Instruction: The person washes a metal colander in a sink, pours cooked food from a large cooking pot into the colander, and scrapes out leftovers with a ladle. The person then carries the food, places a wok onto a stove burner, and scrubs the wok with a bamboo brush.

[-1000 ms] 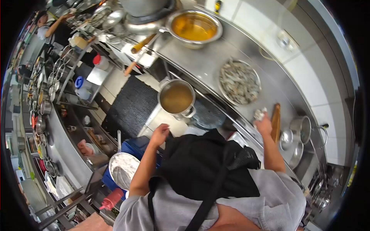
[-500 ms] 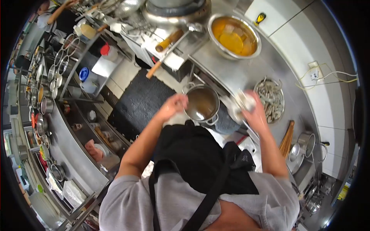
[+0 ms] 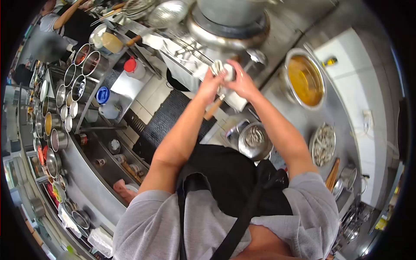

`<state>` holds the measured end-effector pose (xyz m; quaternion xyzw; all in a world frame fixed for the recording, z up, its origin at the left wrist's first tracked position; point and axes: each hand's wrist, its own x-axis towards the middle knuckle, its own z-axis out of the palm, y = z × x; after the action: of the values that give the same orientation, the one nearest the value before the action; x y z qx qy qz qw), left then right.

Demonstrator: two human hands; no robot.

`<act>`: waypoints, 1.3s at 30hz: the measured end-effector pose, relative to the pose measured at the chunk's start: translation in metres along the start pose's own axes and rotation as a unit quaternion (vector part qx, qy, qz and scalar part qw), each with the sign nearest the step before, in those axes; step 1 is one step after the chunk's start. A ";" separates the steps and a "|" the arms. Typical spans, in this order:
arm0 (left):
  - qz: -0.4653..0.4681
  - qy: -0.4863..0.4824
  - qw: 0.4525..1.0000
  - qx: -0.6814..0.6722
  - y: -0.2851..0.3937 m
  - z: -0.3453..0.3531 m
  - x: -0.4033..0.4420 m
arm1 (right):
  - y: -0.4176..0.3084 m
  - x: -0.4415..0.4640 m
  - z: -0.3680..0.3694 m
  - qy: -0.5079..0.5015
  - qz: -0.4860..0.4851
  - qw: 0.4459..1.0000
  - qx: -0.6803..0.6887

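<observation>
Above the stove edge, my left hand (image 3: 209, 86) and my right hand (image 3: 239, 82) meet, fingers curled around a small whitish bundle (image 3: 229, 73). Its kind I cannot make out. Just beyond and beneath them lies a ladle (image 3: 256, 57) with a wooden handle (image 3: 214, 109), partly hidden by the hands. In front of my apron is a metal pot (image 3: 255, 141) with greyish pieces in it that look like shrimp. To the right, a dish of raw shrimp (image 3: 323, 145) sits on the steel counter.
A steel bowl of orange-yellow liquid (image 3: 306, 81) stands on the right counter, and a large pot (image 3: 232, 12) on the burner. A bundle of thin sticks (image 3: 333, 174) lies below the shrimp. Shelves with several pots (image 3: 60, 139) line the left. Another person (image 3: 65, 19) is at upper left.
My hands were apart, the right one holding something whitish near the shrimp dish; now they are together over the stove edge. The view has shifted, and greyish pieces now show in the pot.
</observation>
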<state>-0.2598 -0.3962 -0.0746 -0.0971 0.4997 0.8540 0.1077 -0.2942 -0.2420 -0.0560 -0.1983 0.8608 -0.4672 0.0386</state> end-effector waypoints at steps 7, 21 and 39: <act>-0.058 -0.185 0.981 -0.001 0.076 -0.067 0.056 | -0.014 0.046 0.019 -0.039 0.099 0.982 0.154; -0.060 0.082 0.968 0.229 0.206 -0.302 0.247 | -0.021 0.093 -0.034 0.063 0.061 0.996 -0.017; 0.119 -0.003 0.743 0.659 0.203 -0.333 0.293 | -0.103 0.228 0.030 0.164 0.104 0.981 -0.020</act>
<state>-0.5780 -0.7590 -0.1457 0.0605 0.9451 0.3181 0.0439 -0.4647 -0.4019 0.0388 -0.0292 0.8806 -0.4693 -0.0589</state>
